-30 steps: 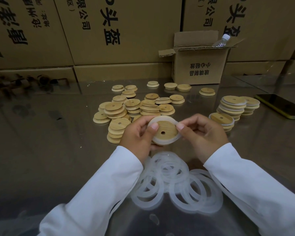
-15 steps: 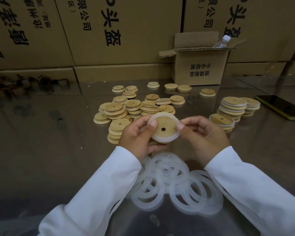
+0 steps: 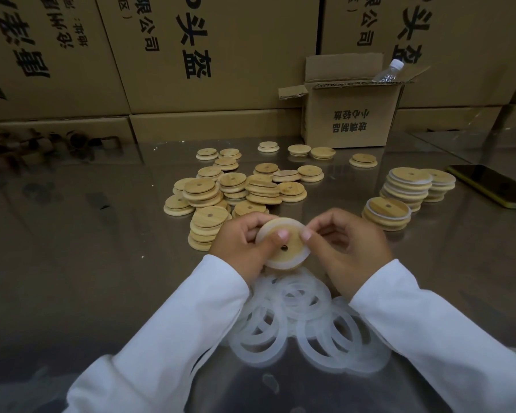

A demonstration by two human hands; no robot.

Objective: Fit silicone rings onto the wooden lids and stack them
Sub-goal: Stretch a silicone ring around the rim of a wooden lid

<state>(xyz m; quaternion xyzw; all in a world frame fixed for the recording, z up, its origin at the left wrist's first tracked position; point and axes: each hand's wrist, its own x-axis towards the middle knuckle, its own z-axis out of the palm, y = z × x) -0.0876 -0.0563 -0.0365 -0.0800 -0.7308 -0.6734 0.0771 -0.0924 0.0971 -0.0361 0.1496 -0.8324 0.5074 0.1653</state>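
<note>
A round wooden lid (image 3: 289, 244) with a small centre hole and a translucent silicone ring around its rim is held up above the table between both hands. My left hand (image 3: 245, 248) grips its left edge, thumb on the face. My right hand (image 3: 349, 248) pinches its right edge with the thumb. Loose silicone rings (image 3: 304, 320) lie in a pile on the table below my wrists. Bare wooden lids (image 3: 233, 189) sit in low stacks behind. Ringed lids are stacked at the right (image 3: 405, 189), with a shorter stack (image 3: 386, 213) in front.
A shiny metal table (image 3: 87, 248) holds everything. A small open cardboard box (image 3: 349, 114) with a plastic bottle (image 3: 388, 73) stands at the back. A phone (image 3: 492, 184) lies at the right edge. Large cartons (image 3: 191, 55) wall off the far side.
The lid has turned in my hands and tilted so its face points more toward me. My thumbs have shifted along the ring's edge. Both hands stayed in place.
</note>
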